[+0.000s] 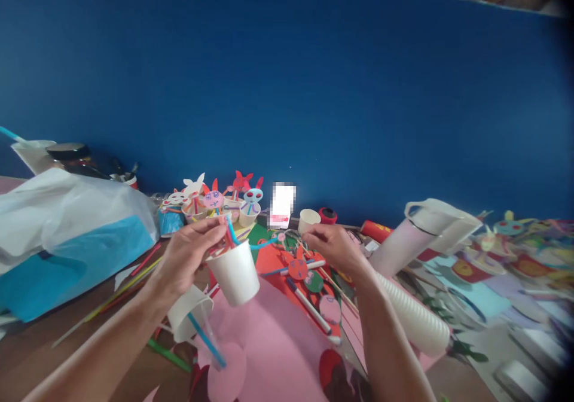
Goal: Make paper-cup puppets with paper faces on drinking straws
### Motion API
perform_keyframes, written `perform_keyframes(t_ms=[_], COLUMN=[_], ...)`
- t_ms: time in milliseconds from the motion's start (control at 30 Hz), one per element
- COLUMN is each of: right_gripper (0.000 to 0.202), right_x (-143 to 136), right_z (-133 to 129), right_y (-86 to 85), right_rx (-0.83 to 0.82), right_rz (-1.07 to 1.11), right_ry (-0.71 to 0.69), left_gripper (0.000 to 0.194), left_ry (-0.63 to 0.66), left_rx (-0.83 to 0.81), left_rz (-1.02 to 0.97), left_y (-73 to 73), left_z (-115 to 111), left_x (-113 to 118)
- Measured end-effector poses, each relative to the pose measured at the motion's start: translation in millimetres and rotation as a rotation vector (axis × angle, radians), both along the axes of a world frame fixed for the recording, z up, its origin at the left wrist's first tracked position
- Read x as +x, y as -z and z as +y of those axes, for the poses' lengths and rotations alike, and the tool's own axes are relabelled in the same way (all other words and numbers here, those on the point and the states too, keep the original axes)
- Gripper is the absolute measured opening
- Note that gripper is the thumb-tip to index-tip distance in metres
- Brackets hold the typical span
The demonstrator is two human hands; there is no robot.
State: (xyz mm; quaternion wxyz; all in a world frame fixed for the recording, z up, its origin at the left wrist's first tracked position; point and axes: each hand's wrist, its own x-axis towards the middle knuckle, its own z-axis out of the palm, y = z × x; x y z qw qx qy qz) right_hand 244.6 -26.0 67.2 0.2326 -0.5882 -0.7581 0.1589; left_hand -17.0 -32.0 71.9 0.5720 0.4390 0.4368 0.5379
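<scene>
A white paper cup (pixel 235 273) hangs tilted above pink paper (pixel 273 330), with red and blue strips rising from its mouth. My left hand (pixel 191 249) is closed at the cup's rim, gripping the cup and strips. My right hand (pixel 334 243) is closed near a small empty-looking cup (pixel 308 219); what its fingers hold, if anything, is too small to tell. A blue strip (pixel 262 245) runs from the held cup toward a small pink paper piece (pixel 281 237) between the hands. Below my left hand, another white cup (pixel 186 315) lies tipped.
Cups with paper animal figures (pixel 213 198) stand along the blue wall. Markers (pixel 309 306) and cut-paper faces lie in the middle. On the right are a white jug (pixel 406 243) and a stack of cups (pixel 415 312). A covered blue-and-white bundle (pixel 89 258) sits left.
</scene>
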Motion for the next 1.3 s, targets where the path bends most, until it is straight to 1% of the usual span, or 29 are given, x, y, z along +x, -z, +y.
perform_keyframes(t_ms=[33,100,133,233,300,400,467,633,700,767,867,933,1000,1033,1067,1167,1233,1300], right_gripper=[0.027,0.016,0.014,0.013,0.017,0.021,0.019,0.011,0.010,0.012,0.020,0.025,0.023,0.021,0.020,0.017,0.015,0.014], right_x=[3.8,10.7,14.0,22.9,26.6,27.0,24.8,20.9,22.5,26.0,30.1,27.3,17.4,10.0,1.5,-24.5,-37.3,-44.4], right_z=[6.5,18.6,23.6,32.1,33.8,34.5,35.4,39.0,39.4,38.4,32.2,24.3,14.1,8.7,3.4,-9.4,-14.6,-17.4], right_y=[6.9,21.1,27.6,42.2,48.4,55.7,60.2,66.2,63.7,56.7,38.6,24.5,12.1,7.3,3.4,-2.3,-2.7,-2.2], right_rx=[-0.082,-0.161,-0.191,-0.246,-0.273,-0.296,-0.305,-0.294,-0.284,-0.263,-0.198,-0.143,-0.065,-0.037,-0.031,-0.090,-0.153,-0.202], right_rz=[-0.152,-0.240,-0.276,-0.368,-0.411,-0.434,-0.427,-0.340,-0.285,-0.222,-0.127,-0.027,0.329,0.470,0.563,0.704,0.753,0.778], right_ry=[-0.021,-0.036,-0.030,0.040,0.079,0.098,0.090,0.029,0.004,-0.012,-0.005,0.010,0.011,0.015,0.007,-0.064,-0.131,-0.177], left_gripper=[0.022,0.022,0.023,0.027,0.022,0.018,0.018,0.017,0.017,0.016,0.015,0.017,0.020,0.020,0.021,0.020,0.018,0.016], left_ry=[-0.030,-0.073,-0.084,-0.081,-0.070,-0.060,-0.034,0.104,0.150,0.189,0.252,0.296,0.332,0.349,0.369,0.431,0.433,0.420], left_rx=[0.012,0.028,0.028,0.018,0.026,0.031,0.027,0.034,0.012,-0.011,-0.048,-0.082,-0.120,-0.135,-0.147,-0.177,-0.195,-0.199], left_rz=[-0.009,-0.022,-0.024,-0.014,-0.003,0.009,0.004,0.062,0.068,0.065,0.052,0.055,0.080,0.091,0.098,0.093,0.091,0.103], left_y=[-3.1,-8.1,-9.8,-11.6,-10.7,-7.7,-4.9,5.1,8.5,11.0,14.8,18.5,23.3,25.9,28.6,35.5,37.8,37.9], left_z=[0.6,1.8,2.3,3.5,4.4,5.5,5.8,3.7,1.6,-0.9,-4.2,-5.5,-6.3,-6.6,-6.9,-8.0,-9.3,-10.7], left_x=[-3.9,-11.8,-15.2,-21.5,-21.6,-18.0,-15.2,-9.3,-5.7,-0.9,6.9,11.8,16.2,18.3,20.3,25.8,28.4,30.0])
